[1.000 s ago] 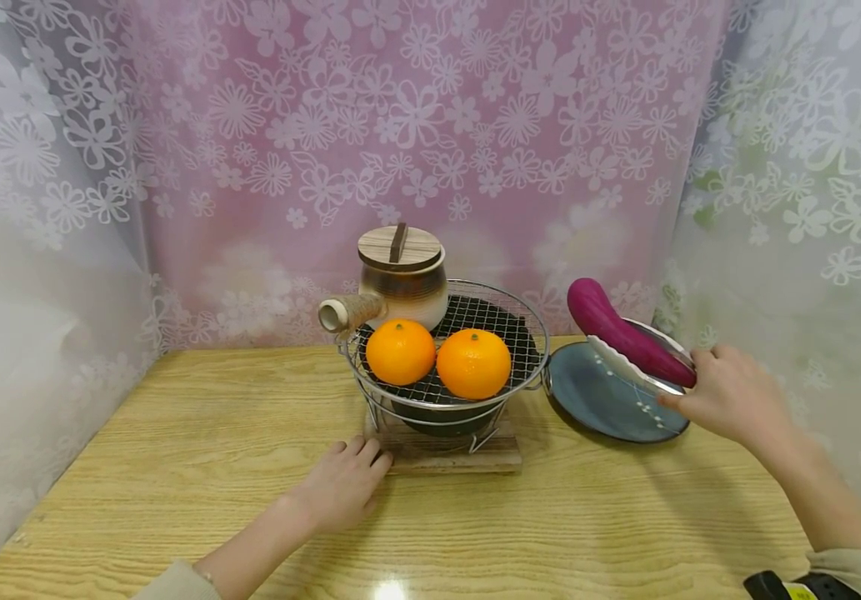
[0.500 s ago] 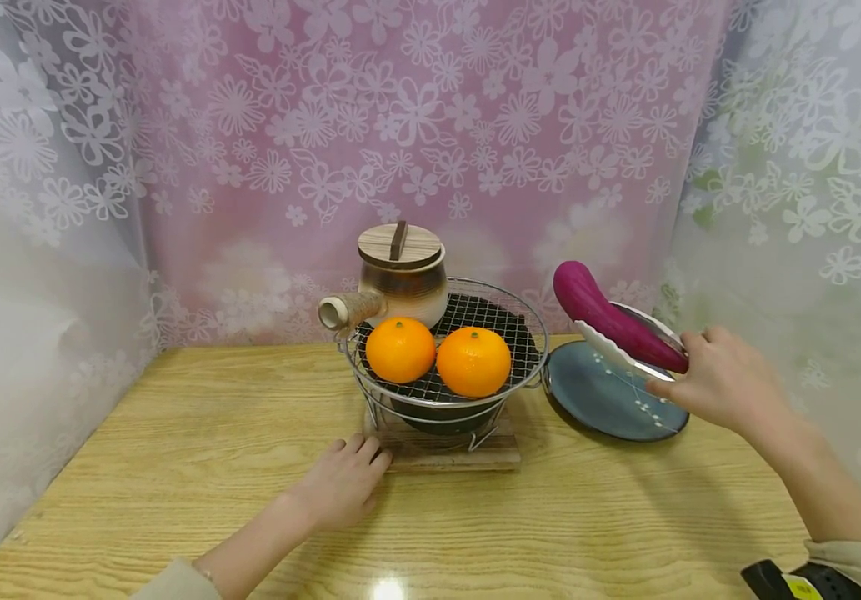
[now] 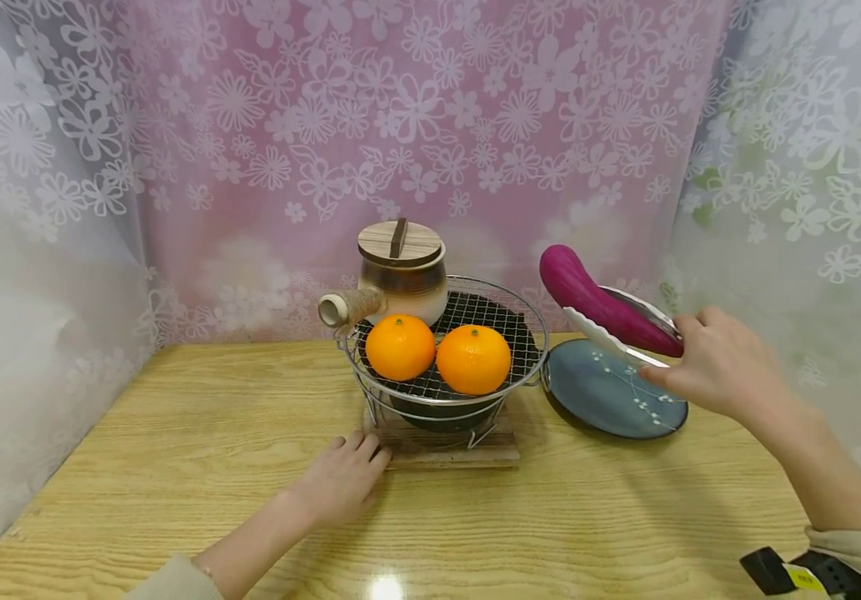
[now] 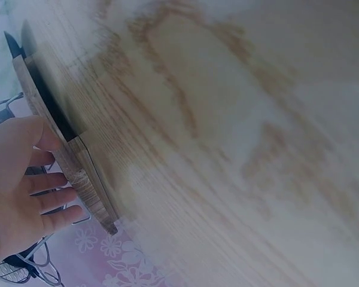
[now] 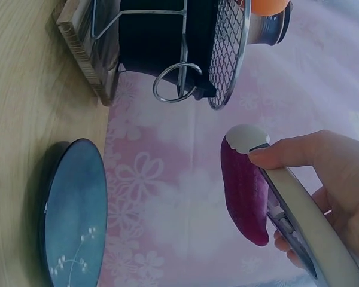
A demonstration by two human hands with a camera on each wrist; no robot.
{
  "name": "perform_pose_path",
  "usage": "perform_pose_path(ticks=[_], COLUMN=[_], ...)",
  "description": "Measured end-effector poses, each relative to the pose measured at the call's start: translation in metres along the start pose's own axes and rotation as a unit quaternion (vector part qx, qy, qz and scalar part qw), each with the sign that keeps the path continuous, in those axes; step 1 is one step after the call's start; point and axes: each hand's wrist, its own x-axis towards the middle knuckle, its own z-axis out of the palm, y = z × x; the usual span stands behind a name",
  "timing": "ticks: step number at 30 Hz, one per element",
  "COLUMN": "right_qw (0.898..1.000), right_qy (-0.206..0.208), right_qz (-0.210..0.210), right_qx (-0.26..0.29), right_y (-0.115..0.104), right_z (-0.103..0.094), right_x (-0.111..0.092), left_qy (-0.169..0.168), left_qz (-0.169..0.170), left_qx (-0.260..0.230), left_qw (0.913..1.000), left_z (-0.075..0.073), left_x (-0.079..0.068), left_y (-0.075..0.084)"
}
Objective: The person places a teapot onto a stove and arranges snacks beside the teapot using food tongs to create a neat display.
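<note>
My right hand [image 3: 723, 362] grips a pair of metal tongs [image 5: 311, 221] with pale scalloped tips. Between the tips is a long purple eggplant [image 3: 588, 296], held in the air above and behind the blue plate [image 3: 610, 400]. In the right wrist view the eggplant [image 5: 245, 185] hangs free of the plate and the grill. My left hand [image 3: 343, 479] rests at the left front corner of the wooden board [image 3: 453, 454], its fingers loosely bent and touching the board's edge. The left wrist view shows those fingertips against the board [image 4: 78, 173].
On the board stands a round wire grill [image 3: 523, 337] over a dark bowl. Two oranges [image 3: 400, 347] sit at the front of its mesh, a lidded clay pot [image 3: 415, 287] behind them. The pot's handle [image 3: 347, 307] points left. Flowered curtains [image 3: 430, 125] enclose the table [image 3: 212, 433].
My right hand has lifted the tongs and eggplant up and leftward, from over the plate toward the grill. The left hand has stayed at the board.
</note>
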Motion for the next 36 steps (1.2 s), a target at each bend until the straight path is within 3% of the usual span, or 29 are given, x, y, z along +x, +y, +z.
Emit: perform_pose_path(ticks=[21,28,36], right_qw=[0.999,0.999,0.998], right_qy=[0.009,-0.003,-0.016], right_qz=[-0.049,-0.043,-0.067], right_qx=[0.005,0.010,0.005], right_y=[-0.026,-0.034,-0.044], right_z=[-0.012,-0.015,-0.015], right_x=[0.013,0.017,0.026], left_qy=[0.000,0.000,-0.003], left_qz=[0.001,-0.002,-0.002], left_qx=[-0.005,-0.008,-0.006], left_qw=[1.0000,1.0000,1.0000], left_z=[0.000,0.000,-0.001], left_x=[-0.001,0.000,0.000], left_y=[0.000,0.001,0.001])
